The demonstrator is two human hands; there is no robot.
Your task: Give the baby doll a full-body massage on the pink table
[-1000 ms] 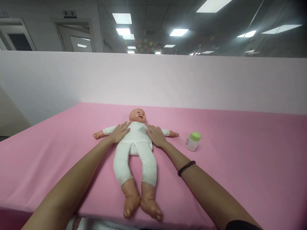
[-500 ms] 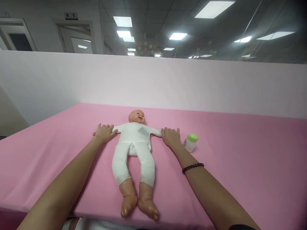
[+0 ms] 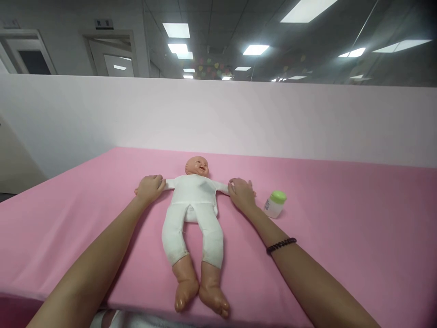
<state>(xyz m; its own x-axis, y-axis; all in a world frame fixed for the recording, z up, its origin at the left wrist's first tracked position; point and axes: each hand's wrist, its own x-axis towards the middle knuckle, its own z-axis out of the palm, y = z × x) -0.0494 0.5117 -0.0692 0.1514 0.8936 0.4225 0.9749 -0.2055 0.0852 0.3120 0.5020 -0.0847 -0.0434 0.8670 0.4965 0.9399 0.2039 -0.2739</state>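
A bench (image 3: 341,237) covered in smooth pink cloth fills the lower view, its near edge running under the forearms. Behind it stands a plain pale pink partition (image 3: 273,123), and over that a dim room with ceiling light panels (image 3: 175,30) and a door (image 3: 114,57) at the far left. A baby doll (image 3: 193,205) in a white suit lies face up in the middle of the bench, arms spread, bare feet at the near edge. The left hand (image 3: 149,188) covers the doll's one outstretched hand, fingers curled down over it (clasped or only resting, I cannot tell). The right hand (image 3: 241,194) lies likewise over the other. A small green-capped bottle (image 3: 275,203) stands just beside the right hand.
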